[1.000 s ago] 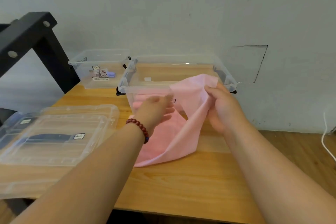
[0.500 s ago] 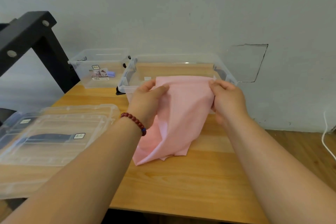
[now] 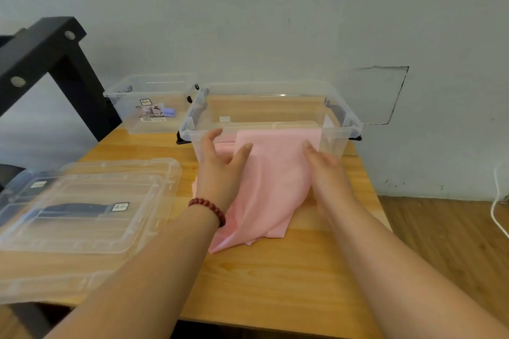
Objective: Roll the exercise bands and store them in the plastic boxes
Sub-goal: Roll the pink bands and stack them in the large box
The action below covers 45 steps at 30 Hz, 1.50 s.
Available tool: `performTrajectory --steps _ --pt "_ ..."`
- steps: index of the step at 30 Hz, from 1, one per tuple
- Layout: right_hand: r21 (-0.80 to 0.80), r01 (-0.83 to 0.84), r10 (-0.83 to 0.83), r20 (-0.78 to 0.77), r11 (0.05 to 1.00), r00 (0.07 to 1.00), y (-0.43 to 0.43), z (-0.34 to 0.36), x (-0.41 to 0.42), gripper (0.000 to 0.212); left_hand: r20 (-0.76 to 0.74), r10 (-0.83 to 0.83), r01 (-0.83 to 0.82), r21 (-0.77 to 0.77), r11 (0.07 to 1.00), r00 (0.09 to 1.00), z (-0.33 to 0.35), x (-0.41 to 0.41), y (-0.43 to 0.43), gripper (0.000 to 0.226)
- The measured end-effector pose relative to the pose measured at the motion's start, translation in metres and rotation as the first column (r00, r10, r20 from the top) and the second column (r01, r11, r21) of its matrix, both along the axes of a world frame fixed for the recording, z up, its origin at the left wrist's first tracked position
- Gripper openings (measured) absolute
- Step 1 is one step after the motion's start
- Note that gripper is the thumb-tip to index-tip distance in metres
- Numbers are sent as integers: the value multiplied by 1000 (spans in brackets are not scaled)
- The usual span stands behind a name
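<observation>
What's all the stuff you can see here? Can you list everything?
near plastic box: one, clear, open, mid-table
far plastic box: one, clear, open, behind-left
exercise band: one, pink, draped against the near plastic box's front, down onto the table
lids: count unclear, clear, stacked on table's left
table: one, light wood
metal frame: one, black, far left
cable: one, white, far right
bracelet: one, dark-red beads, left wrist
left hand: one, open, touching the band
right hand: one, open, touching the band

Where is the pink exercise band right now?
Centre of the head view, on the wooden table: the pink exercise band leans against the front of the nearer clear box, between left hand and right hand.
</observation>
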State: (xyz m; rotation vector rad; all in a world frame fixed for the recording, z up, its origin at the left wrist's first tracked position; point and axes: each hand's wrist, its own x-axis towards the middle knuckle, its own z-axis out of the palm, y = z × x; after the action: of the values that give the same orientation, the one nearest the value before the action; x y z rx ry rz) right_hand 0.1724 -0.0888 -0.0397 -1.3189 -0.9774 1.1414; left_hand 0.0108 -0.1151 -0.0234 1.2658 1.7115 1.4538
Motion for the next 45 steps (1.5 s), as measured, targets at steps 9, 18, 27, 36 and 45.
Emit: performTrajectory --steps 9,18,27,36,45 --pt "177 -73 93 -112 981 989 -17 12 11 25 238 -316 365 -205 908 918 6 -15 -24 28" --pt "242 -123 178 -218 962 960 -22 38 17 13 452 -449 496 16 868 771 48 -8 -18 19" --pt "271 47 -36 -43 961 998 11 68 12 12 83 6 -14 91 996 997 49 9 15 12" --pt "342 77 -270 565 937 779 33 55 15 31 -516 -43 -5 -91 996 856 42 -6 56 49" --pt "164 189 -233 319 968 919 7 11 12 35 -188 33 -33 1 999 982 5 1 9 55"
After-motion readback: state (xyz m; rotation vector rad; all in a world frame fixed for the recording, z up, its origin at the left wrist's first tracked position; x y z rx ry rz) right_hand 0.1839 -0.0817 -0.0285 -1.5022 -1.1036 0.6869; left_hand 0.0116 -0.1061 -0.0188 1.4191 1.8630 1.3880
